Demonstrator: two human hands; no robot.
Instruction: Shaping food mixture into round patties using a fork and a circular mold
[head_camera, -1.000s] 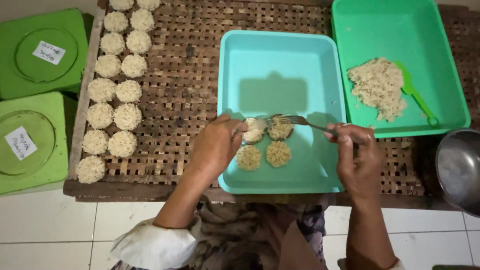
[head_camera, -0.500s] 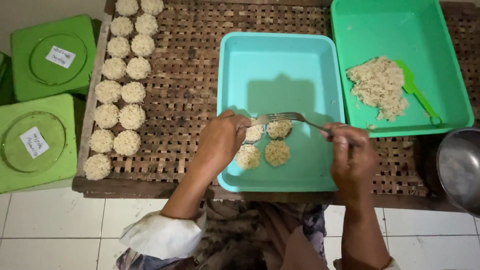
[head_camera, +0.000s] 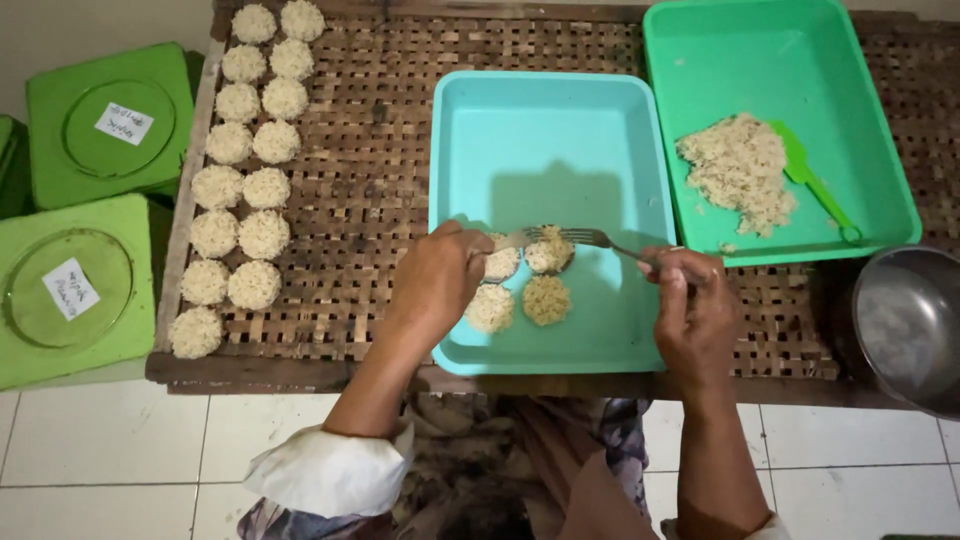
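Note:
A light blue tray (head_camera: 560, 130) lies on a woven bamboo rack (head_camera: 370, 150). Several round rice cakes sit in its near half; one of them (head_camera: 547, 299) lies in front. My left hand (head_camera: 437, 280) holds a fork whose tines (head_camera: 522, 238) rest over a rice cake (head_camera: 498, 264). My right hand (head_camera: 692, 305) grips a second fork (head_camera: 598, 240), its tines pressed on another round cake (head_camera: 550, 253). The two forks meet over the cakes.
A green tray (head_camera: 800, 50) at the back right holds a heap of loose cooked rice (head_camera: 738, 172) and a green spoon (head_camera: 812, 182). Two rows of finished rice cakes (head_camera: 240, 190) line the rack's left edge. Green lidded boxes (head_camera: 75, 290) stand left, a metal bowl (head_camera: 905, 325) right.
The view has shifted slightly. Both hands stay over the blue tray, with the forks working at the same cakes; my left hand has moved a little.

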